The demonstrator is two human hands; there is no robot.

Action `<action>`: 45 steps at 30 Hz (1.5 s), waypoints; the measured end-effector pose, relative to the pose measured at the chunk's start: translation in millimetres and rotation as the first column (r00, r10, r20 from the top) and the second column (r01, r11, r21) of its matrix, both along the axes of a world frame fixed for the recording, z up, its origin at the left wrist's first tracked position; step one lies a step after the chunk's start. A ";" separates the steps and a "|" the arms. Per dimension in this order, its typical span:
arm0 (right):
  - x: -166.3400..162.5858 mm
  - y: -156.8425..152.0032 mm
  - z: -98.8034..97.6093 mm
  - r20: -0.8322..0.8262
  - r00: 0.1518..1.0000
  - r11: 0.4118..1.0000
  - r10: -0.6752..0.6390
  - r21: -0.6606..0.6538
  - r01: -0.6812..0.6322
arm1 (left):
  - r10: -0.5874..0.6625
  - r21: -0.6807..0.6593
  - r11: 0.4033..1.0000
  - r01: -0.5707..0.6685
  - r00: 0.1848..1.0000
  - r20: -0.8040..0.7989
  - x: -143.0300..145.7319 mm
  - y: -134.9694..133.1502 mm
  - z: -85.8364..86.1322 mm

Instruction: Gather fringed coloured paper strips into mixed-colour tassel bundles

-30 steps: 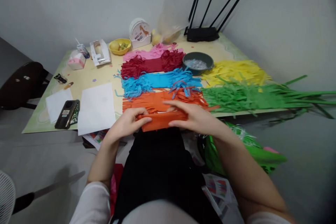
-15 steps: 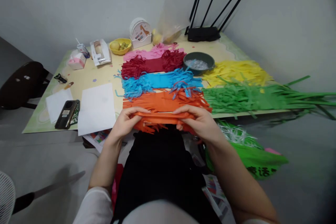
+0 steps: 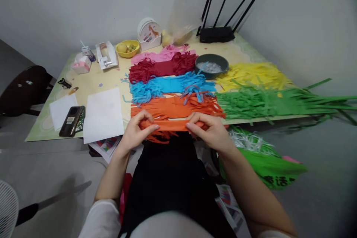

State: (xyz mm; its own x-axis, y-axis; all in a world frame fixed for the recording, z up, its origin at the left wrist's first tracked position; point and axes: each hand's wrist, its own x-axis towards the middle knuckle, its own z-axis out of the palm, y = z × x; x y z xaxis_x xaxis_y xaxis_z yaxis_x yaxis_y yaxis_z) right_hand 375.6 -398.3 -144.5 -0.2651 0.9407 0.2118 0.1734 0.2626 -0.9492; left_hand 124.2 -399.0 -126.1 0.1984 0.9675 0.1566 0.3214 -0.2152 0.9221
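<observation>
Biggest first: we have the bench (image 3: 111, 79), patterned cover, running across the whole middle. Below its right side we see a green bag (image 3: 270, 165), whitish strands at its top. On the bench, right side: green fringed paper (image 3: 281, 103), ends sticking out past the right edge. Behind it, yellow fringed paper (image 3: 253, 76).

Center, near to far, we count four fringed rows: orange paper (image 3: 173, 108), blue paper (image 3: 170, 84), dark red paper (image 3: 163, 68), pink paper (image 3: 161, 56). Blue strands overlap the orange at right.

Black router (image 3: 216, 35), back right, antennas up. The person's own hands next: left hand (image 3: 136, 132) and right hand (image 3: 210, 132), both at the near edge. Between them, the orange strip (image 3: 172, 125), just in front of the orange row, band stretched level, loose fringe hanging under its left part. Left fingers: narrow, pinching its left end. Right fingers: narrow too, pinching its right end.

Left of the rows we note a white sheet (image 3: 103, 113). Dark bowl (image 3: 216, 75) beside the dark red and blue rows, clear stuff inside. Then the yellow dish (image 3: 127, 55) at the back, round items in it; the phone (image 3: 71, 119), front left; smallest, a black clip (image 3: 64, 83).
</observation>
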 end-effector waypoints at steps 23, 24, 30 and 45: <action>-2.2 -2.4 -4.7 -0.244 0.969 0.978 -0.043 -0.210 -0.009 | -0.023 -0.267 0.949 0.166 0.882 0.470 -4.5 0.3 -8.1; -2.2 -2.2 -5.1 -0.240 0.970 0.979 -0.034 -0.202 -0.015 | -0.043 -0.243 0.955 0.172 0.888 0.459 -4.6 -0.6 -7.9; -5.7 -4.5 -2.8 -0.049 0.993 0.990 -0.110 -0.094 0.105 | -0.011 -0.150 0.988 0.036 0.986 0.167 -0.1 -6.9 -5.8; -9.4 -5.8 -11.1 -0.276 0.957 0.962 -0.088 -0.274 0.009 | -0.016 -0.281 0.953 0.114 0.944 0.329 2.2 -8.2 -7.1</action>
